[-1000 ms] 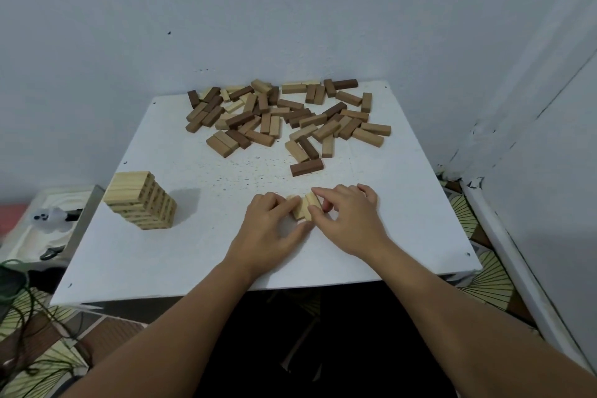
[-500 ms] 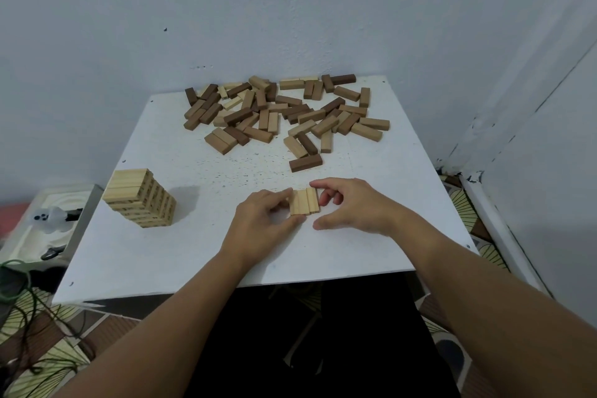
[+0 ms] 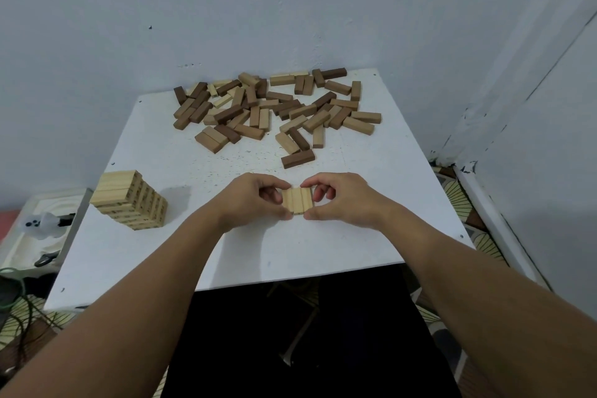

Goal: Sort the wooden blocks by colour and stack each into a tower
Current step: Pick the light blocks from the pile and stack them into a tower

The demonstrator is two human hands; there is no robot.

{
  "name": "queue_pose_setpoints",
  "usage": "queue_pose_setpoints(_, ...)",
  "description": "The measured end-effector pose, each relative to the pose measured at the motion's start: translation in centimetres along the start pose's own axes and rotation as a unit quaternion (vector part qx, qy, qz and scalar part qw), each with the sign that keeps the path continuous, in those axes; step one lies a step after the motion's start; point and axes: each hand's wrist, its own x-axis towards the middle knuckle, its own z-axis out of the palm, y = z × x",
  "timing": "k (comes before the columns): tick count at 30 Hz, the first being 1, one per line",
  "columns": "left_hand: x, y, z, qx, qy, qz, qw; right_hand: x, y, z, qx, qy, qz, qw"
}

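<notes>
Three pale wooden blocks (image 3: 297,200) lie side by side as one flat row near the middle of the white table (image 3: 323,252). My left hand (image 3: 255,200) pinches the row's left side between thumb and fingers. My right hand (image 3: 339,197) pinches its right side the same way. A tower of pale blocks (image 3: 129,200) stands at the table's left edge. At the far side lies a loose heap of blocks (image 3: 277,107) in pale, mid-brown and dark brown. One dark block (image 3: 297,159) lies apart, just beyond my hands.
The table stands in a corner, with walls behind it and to the right. A white tray (image 3: 35,236) with small items sits low on the left, with cables (image 3: 19,307) on the patterned floor below it.
The three pale blocks have been squared up into a neat row. Both hands shifted from lying over the blocks to pinching them at either side.
</notes>
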Motion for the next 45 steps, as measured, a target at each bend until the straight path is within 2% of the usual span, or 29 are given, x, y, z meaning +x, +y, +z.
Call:
queue_pose_setpoints(5,-0.2,-0.5,0.5,-0.007,0.011,0.014,1.0,-0.2,0.0,0.7,-0.058,0.031,-0.024,0.998)
queue_pose_setpoints(23,-0.1,-0.7,1.0,-0.002,0.023,0.029,0.999,-0.5,-0.6,2.1,-0.146,0.085,-0.037,0.985)
queue_pose_setpoints(27,-0.6,-0.3,1.1,-0.014,0.042,0.049,0.998,-0.7,-0.9,2.4,-0.137,0.109,-0.043,0.984)
queue_pose_setpoints(31,-1.4,0.7,0.2,0.048,0.062,0.065,0.995,-1.2,-2.0,1.9,-0.089,0.091,-0.048,0.991)
queue_pose_setpoints(34,-2.3,2.2,-1.4,0.11,0.089,0.102,0.985,-1.2,-4.0,1.0,-0.069,0.099,-0.078,0.99)
queue_pose_setpoints(39,-5.4,4.7,-7.6,0.148,0.172,0.154,0.962,0.1,-10.5,0.3,-0.017,0.153,-0.169,0.974)
queue_pose_setpoints(45,-10.3,2.8,-16.1,0.195,0.16,0.134,0.958,2.7,-17.5,4.4,-0.018,0.147,-0.24,0.959)
